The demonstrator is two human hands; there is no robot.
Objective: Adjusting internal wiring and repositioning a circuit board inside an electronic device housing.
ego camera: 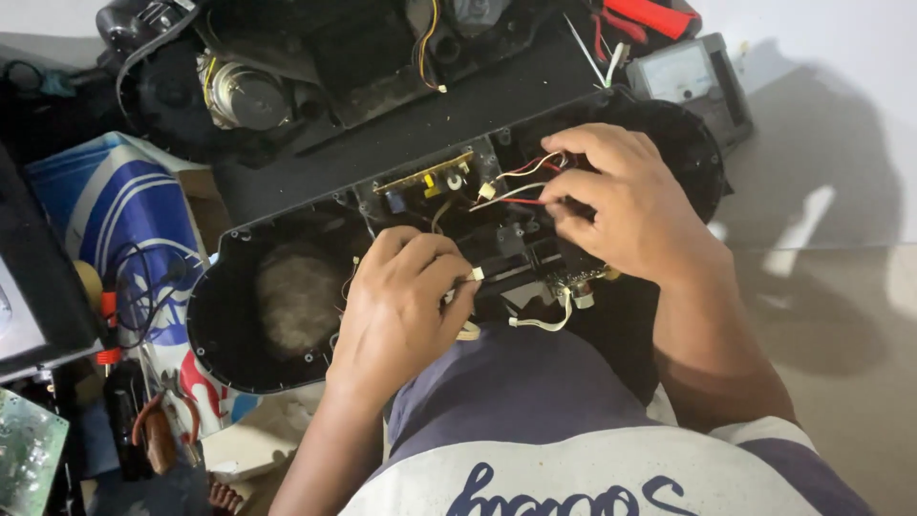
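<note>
An opened black speaker housing [239, 363] lies on the floor in front of me, with a circuit board [430, 182] and loose wires inside. My left hand [401, 306] is curled over the middle of the housing, pinching a small white connector [475, 274] between thumb and fingers. My right hand [621, 201] reaches into the right part of the housing, its fingertips closed on a bundle of red and white wires [521, 186]. A cream cable [544, 320] hangs at the housing's near edge.
A second black housing half [315, 67] with a speaker magnet [239, 96] lies beyond. An analogue meter [688, 76] and red-handled pliers [650, 17] sit at the top right. A blue and white bag [115, 210], tools and a green board [29, 459] crowd the left.
</note>
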